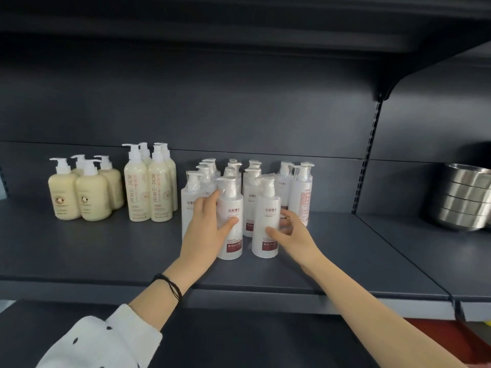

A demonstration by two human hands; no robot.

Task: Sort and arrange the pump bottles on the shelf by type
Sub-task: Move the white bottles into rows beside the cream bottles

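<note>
White pump bottles [230, 219], crowded on the shelf [106, 248]: your left hand [206, 229] and right hand [288, 232] are each gripping one; nudging risks toppling neighbours.

On the front white pump bottle [230, 221], left of the pair nearest the shelf edge: red characters 沿美博士 high on the body, and on the dark red panel low down, KERATIN CONDITIONER above white characters too blurred to read. On its right-hand neighbour [266, 221]: 沿美博士 again, lower panel illegible. On the two tall cream bottles [160, 193] further left: vertical brown characters 黄芪 山茶花. On the squat cream bottles [93, 197] at far left: round emblem only, small print unreadable
</note>
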